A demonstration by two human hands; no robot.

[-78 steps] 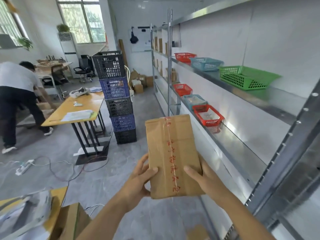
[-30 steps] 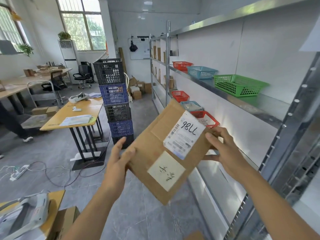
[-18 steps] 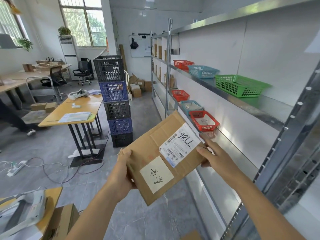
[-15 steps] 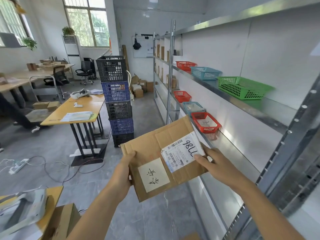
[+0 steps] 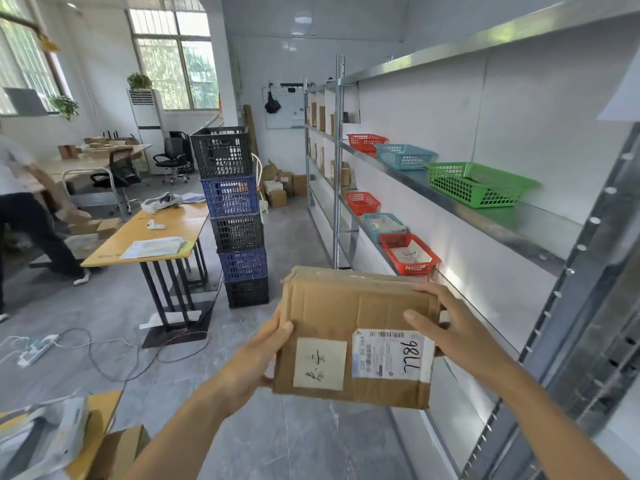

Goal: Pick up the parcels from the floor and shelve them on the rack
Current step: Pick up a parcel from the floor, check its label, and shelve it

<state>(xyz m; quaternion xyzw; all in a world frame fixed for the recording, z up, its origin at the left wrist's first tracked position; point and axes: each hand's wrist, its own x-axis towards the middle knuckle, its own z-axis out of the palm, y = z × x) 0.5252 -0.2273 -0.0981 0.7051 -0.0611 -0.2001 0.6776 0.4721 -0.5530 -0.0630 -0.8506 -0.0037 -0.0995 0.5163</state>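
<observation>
1. Since half a second ago, parcel [image 5: 356, 336] has rotated level, labels facing up.
2. Left hand [image 5: 258, 360] and right hand [image 5: 450, 332]: each grip grasping an opposite parcel edge, at 6 o'clock, off the floor.
3. Advice: keep it flat, slide onto the bare rack shelf [image 5: 502, 323] at 3 o'clock, beyond red basket [image 5: 408, 252].
4. Cables [image 5: 104, 348] trail across the floor at 9 o'clock, beneath the counter [image 5: 149, 237].

Flat brown cardboard parcel [image 5: 356, 306]: matt, creased, with white paper labels. Grey steel rack [image 5: 502, 220]: smooth, reflective. Green perforated plastic basket [image 5: 474, 185]: glossy. Grey floor [image 5: 277, 438]: smooth, dull.
</observation>
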